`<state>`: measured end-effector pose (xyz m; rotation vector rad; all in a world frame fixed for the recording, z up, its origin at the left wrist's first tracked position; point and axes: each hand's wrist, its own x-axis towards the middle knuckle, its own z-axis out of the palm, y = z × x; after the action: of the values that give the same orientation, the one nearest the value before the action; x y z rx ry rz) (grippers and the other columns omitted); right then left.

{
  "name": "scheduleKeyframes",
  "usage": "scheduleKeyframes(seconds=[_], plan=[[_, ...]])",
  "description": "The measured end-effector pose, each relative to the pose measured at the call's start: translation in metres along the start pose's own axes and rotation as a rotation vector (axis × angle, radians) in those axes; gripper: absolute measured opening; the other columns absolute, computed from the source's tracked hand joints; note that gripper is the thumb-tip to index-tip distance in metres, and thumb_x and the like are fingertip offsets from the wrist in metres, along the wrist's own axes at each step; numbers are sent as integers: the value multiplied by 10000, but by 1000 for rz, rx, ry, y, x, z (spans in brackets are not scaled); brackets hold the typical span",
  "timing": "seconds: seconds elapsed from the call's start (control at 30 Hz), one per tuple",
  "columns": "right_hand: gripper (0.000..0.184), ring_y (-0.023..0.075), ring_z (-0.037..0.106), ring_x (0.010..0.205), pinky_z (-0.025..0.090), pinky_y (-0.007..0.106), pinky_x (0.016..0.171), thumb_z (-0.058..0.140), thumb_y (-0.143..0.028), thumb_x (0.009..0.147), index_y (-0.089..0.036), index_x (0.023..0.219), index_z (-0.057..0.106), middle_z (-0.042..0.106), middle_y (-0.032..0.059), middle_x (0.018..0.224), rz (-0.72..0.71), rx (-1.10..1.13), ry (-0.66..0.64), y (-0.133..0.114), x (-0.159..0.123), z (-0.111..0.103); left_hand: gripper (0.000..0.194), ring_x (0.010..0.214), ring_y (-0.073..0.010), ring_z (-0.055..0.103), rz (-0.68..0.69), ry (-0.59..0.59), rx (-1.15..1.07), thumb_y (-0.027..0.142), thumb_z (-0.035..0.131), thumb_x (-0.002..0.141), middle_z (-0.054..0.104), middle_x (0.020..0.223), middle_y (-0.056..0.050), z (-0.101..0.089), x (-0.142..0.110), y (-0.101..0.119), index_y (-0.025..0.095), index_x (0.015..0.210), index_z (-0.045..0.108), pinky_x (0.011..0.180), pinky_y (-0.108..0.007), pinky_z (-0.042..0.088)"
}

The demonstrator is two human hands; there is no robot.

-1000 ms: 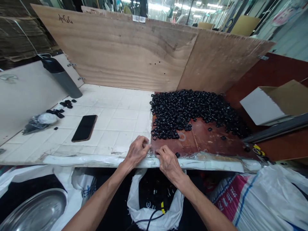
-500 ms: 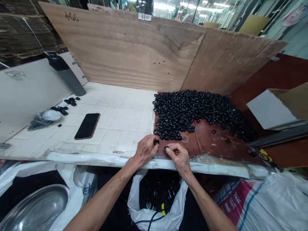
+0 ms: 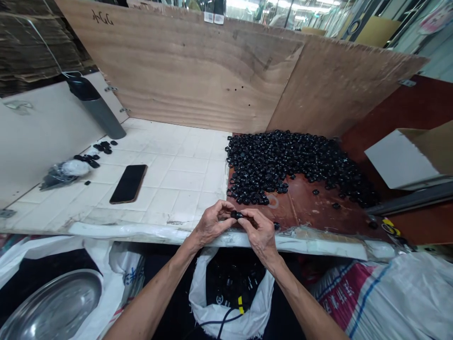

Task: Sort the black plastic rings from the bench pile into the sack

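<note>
Both hands are together now at the front edge of the board, and there's the piece: a small black plastic ring (image 3: 236, 215), glossy and stubby, pinched between the fingertips of the left hand (image 3: 212, 223) and the right hand (image 3: 260, 231). It sits just above the edge, right over the corner of the red-brown board (image 3: 300, 210). Behind it spreads a big pile of identical black rings (image 3: 283, 165), with one stray ring (image 3: 276, 225) just beside the right hand.

Half a second ago those hands were apart, each working at its own small piece; now they've closed in on one ring, fingers curled and meeting.

To the left, a white tiled surface (image 3: 184, 182) carries a black smartphone (image 3: 129, 184) and a grey-and-black bottle (image 3: 95, 106) at the upper left. On the plywood board (image 3: 177, 66), handwritten marker letters at the upper left look like "AGG", though that's hard to call. Down at lower right, a woven sack (image 3: 385, 297) shows printed characters in pink and blue, too cut off to read.
</note>
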<state>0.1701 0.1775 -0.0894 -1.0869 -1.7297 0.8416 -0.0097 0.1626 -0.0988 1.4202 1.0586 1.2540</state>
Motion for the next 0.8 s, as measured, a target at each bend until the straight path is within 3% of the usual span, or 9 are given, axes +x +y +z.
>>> scheduleKeyframes(seconds=[0.3, 0.53, 0.7, 0.8], plan=[[131, 190, 678, 829, 526, 301, 782, 592, -243, 930, -206, 964, 712, 722, 54, 900, -61, -91, -17, -9, -1, 3, 177, 984, -194, 678, 309, 15, 222, 215, 686, 869, 706, 1040, -104, -3, -1, -6, 159, 1037, 689, 908, -361, 554], [267, 163, 624, 670, 489, 275, 691, 479, -290, 991, -192, 842, 678, 655, 33, 705, -100, -306, -78, -2, -2, 5, 169, 985, -199, 684, 331, -16, 247, 230, 657, 892, 718, 1034, -108, -4, 0, -1, 166, 1041, 703, 898, -367, 563], [222, 183, 656, 768, 526, 299, 736, 500, -268, 969, -185, 1127, 632, 686, 73, 905, -144, -168, -47, -4, -4, 3, 169, 977, -196, 686, 311, 10, 229, 228, 663, 889, 715, 1036, -110, -3, 0, 0, 155, 1037, 696, 896, -354, 563], [193, 191, 655, 749, 513, 309, 746, 489, -254, 975, -191, 977, 671, 690, 69, 846, -176, -212, -93, -4, -3, 1, 159, 984, -198, 683, 305, -3, 231, 226, 651, 897, 716, 1028, -108, -3, 0, 0, 155, 1031, 699, 908, -357, 556]])
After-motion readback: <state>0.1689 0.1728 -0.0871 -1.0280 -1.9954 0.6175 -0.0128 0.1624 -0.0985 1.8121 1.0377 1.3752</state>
